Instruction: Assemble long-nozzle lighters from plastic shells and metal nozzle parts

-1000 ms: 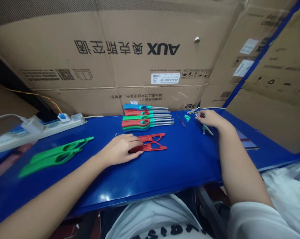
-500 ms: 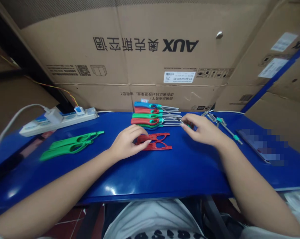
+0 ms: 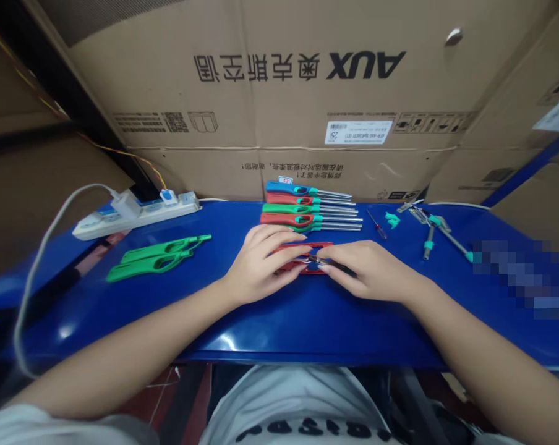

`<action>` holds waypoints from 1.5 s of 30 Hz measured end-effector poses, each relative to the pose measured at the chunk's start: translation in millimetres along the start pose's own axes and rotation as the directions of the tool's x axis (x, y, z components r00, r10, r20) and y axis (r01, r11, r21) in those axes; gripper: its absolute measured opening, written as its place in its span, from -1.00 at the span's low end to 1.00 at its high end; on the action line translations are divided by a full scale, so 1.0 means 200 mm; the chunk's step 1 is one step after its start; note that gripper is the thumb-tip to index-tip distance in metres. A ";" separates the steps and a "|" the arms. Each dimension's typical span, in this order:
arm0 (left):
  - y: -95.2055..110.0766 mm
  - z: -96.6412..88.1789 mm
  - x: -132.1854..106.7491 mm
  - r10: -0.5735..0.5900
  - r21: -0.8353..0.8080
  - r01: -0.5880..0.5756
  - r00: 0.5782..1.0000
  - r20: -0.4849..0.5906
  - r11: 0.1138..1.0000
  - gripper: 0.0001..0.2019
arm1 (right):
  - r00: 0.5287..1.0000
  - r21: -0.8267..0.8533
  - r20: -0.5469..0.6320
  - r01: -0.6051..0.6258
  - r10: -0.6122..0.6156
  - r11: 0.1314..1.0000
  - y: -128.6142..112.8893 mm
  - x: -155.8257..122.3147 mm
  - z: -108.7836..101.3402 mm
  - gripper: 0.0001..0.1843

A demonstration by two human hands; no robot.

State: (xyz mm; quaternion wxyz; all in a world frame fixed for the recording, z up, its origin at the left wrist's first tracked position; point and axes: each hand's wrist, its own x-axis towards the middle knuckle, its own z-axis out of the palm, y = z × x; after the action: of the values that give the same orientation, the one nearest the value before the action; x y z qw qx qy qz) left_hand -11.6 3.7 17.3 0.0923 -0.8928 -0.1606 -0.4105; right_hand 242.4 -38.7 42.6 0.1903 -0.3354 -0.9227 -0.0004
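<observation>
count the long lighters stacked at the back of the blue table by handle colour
Blue plastic-handled lighter with a metal tube: 1
Red plastic-handled lighters: 2
Green plastic-handled lighters: 2, the lower one mostly hidden at the bottom of the stack
Total: 5

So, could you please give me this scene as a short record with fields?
Left hand: grips the red shells on the blue table
Right hand: pinches a small metal part at the shells
Behind them: stacked lighters, small screwdriver
Far left: green shells, power strip
Far right: teal-tipped metal rods
</observation>
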 end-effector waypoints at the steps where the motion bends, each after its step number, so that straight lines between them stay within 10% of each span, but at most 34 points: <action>1: -0.01 0.01 0.00 -0.008 -0.012 0.008 1.000 -0.006 1.000 -0.74 | 1.000 -0.005 0.003 0.001 -0.001 1.000 0.00 0.00 0.00 -0.75; 11: 0.03 0.01 0.00 -0.122 -0.240 0.123 0.992 0.020 0.963 -0.92 | 0.999 0.010 -0.030 0.021 -0.021 1.000 0.05 -0.01 0.03 -0.68; 21: 0.10 0.01 0.01 -0.425 -0.491 0.486 0.873 0.238 0.723 -0.82 | 1.000 -0.065 -0.013 -0.002 0.002 0.998 0.06 -0.01 0.02 -0.67; 45: 0.09 0.01 -0.02 -0.229 -0.424 0.189 0.972 -0.045 0.886 -0.82 | 0.998 -0.041 -0.063 0.024 -0.027 0.999 0.02 -0.02 0.03 -0.81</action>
State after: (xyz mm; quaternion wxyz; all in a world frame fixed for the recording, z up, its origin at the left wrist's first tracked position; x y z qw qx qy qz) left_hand -6.1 -12.5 12.1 -0.1378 -0.8490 -0.1602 -0.4842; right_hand 244.6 -36.8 34.6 0.2125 -0.3272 -0.9202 -0.0320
